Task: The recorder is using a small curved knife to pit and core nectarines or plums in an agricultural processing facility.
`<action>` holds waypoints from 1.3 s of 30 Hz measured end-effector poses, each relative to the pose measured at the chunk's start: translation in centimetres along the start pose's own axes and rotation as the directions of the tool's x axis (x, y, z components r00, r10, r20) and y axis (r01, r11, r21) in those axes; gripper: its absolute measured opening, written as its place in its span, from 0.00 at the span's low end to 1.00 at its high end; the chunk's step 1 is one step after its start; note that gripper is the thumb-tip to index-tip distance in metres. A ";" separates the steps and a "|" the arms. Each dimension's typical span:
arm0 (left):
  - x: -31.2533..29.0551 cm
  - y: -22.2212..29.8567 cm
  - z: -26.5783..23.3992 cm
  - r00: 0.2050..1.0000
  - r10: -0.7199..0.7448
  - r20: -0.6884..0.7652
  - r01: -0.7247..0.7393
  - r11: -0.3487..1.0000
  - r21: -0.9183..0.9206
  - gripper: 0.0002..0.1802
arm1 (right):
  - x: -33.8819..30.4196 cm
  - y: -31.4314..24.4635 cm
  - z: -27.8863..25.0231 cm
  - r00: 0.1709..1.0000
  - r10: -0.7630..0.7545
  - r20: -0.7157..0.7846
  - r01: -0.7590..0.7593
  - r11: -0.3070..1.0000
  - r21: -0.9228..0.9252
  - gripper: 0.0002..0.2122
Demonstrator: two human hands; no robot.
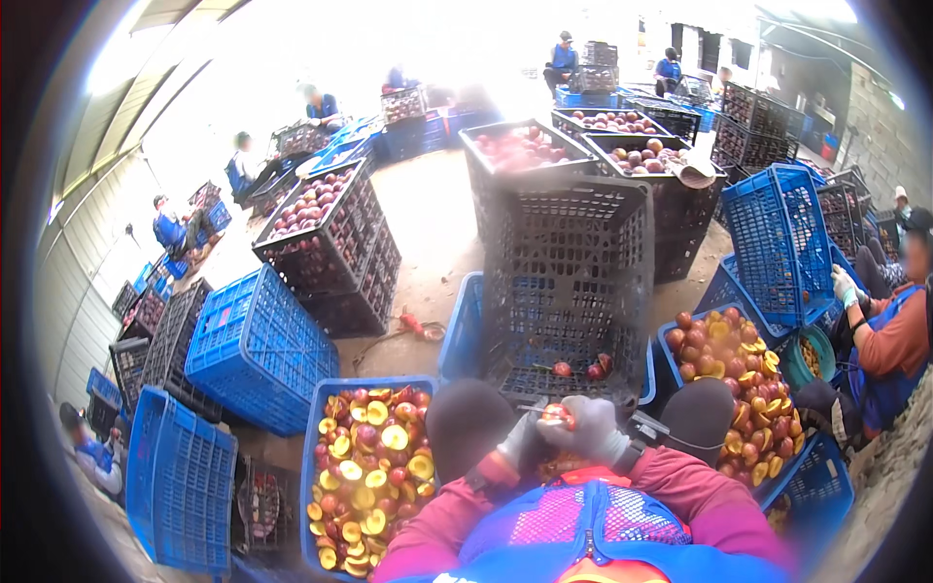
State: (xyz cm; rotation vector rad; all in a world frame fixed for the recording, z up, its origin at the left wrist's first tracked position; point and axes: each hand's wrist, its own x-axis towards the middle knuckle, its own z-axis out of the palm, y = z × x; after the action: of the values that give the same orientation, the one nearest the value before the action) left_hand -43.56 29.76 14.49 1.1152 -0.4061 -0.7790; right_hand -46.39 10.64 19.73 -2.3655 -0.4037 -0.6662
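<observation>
My gloved left hand [525, 449] and gloved right hand [600, 429] are close together above my lap, both closed. A red plum [559, 416] shows between them, against the right hand's fingers. A thin metal blade [532, 407] sticks out beside the plum; which hand grips it I cannot tell. Just ahead of my hands, a black crate [569, 233] leans toward me, a few plums [596, 370] lying at its low end. To my left stands a blue crate [321, 387] full of halved plums with yellow flesh. Another blue crate [671, 335] of whole and cut plums is at my right.
Tall blue crates [258, 345] stand at left, beside stacked black crates [326, 233] of plums. More full black crates [637, 155] stand behind the leaning one. A co-worker [889, 330] sits at far right near a green basin [809, 358]. Red cord [413, 325] lies on the floor.
</observation>
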 end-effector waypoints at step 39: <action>2.5 -0.7 4.8 0.928 0.094 -0.360 -0.273 0.828 -0.489 0.29 | -3.4 5.7 -2.9 0.648 0.345 0.679 -0.726 0.012 0.687 0.19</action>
State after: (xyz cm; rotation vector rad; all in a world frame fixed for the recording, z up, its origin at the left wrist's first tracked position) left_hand -45.24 24.71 15.63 0.6426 -0.0073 -0.4752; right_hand -47.71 4.07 16.98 -1.1401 0.0868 0.3928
